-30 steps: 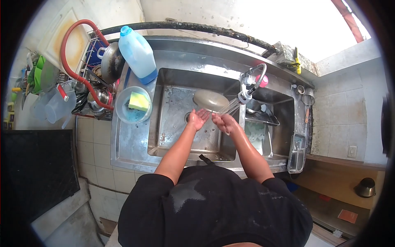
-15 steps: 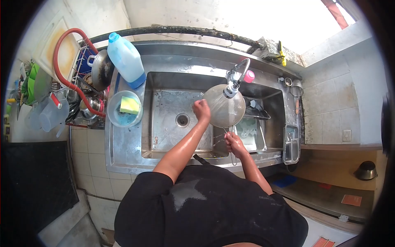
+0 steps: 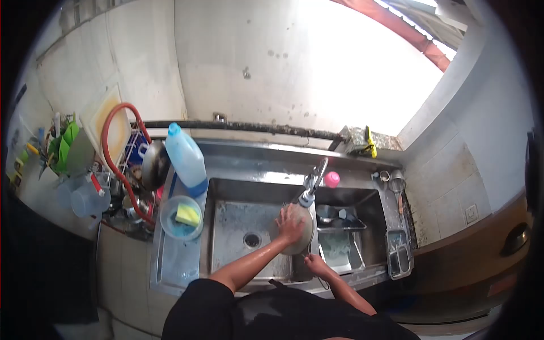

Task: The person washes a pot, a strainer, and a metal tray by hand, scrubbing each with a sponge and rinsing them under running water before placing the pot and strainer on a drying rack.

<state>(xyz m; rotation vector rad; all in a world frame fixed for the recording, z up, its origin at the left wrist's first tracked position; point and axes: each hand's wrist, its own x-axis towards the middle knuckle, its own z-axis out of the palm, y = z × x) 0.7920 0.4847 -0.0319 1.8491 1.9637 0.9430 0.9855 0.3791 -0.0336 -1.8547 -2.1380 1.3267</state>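
A round mesh strainer (image 3: 300, 235) is tilted beneath the faucet (image 3: 307, 195), over the divider side of the left sink basin (image 3: 232, 226). My left hand (image 3: 290, 224) lies on the strainer's mesh with its fingers spread. Below it, my right hand (image 3: 315, 264) is closed round the strainer's wire handle, part of which sticks out under the fist. Both forearms look wet. In the right basin, a metal tray (image 3: 340, 255) and a dark pan (image 3: 348, 220) sit beside the strainer.
On the left counter stand a bowl (image 3: 170, 224) with a yellow-green sponge (image 3: 187, 215) and a blue-capped bottle (image 3: 188, 158). A dish rack with a red hose (image 3: 107, 147) is further left. A pink object (image 3: 331, 179) sits behind the faucet; a divided tray (image 3: 398, 255) lies at right.
The view has tilted upward, showing more wall. My left hand has moved from the strainer's left edge onto its mesh, fingers now spread. The strainer appears more steeply tilted.
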